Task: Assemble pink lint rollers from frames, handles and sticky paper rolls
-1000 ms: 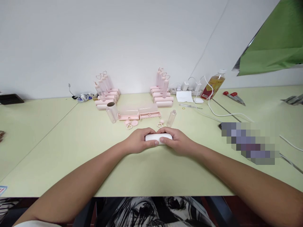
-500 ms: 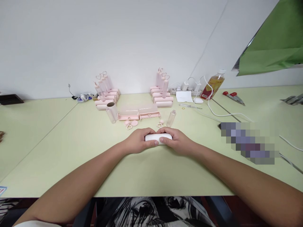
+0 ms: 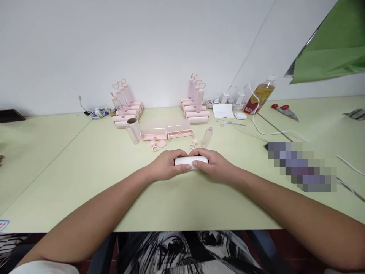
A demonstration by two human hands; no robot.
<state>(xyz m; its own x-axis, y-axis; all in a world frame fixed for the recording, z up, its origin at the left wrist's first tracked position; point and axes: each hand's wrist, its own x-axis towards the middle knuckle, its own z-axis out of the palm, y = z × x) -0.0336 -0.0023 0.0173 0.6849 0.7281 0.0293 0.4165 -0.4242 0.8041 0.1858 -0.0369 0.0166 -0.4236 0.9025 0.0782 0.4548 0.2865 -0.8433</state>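
Note:
A white elongated case with rounded ends (image 3: 182,161) lies crosswise between my hands, low over the table. My left hand (image 3: 167,164) wraps its left end, thumb along the near side. Around the right end closes my right hand (image 3: 213,164), its thumb pressed on the case near the middle. My fingers behind the case are partly hidden. Just beyond sit pink trays with clear covers (image 3: 155,136), pink heart-shaped rings (image 3: 154,148), a pink disc (image 3: 161,144) and a clear tube (image 3: 207,137). Another clear tube (image 3: 132,134) leans by a cardboard-lined roll (image 3: 136,128).
Rows of pink cases with upright tubes stand at back left (image 3: 128,113) and back right (image 3: 196,114). A drink bottle (image 3: 261,95), white paper (image 3: 223,110) and cables (image 3: 255,118) lie to the right. A pixelated object (image 3: 299,167) is at far right.
The camera view has shifted slightly, so the table and its things sit a little higher in the picture. Both hands keep the same hold on the white case.

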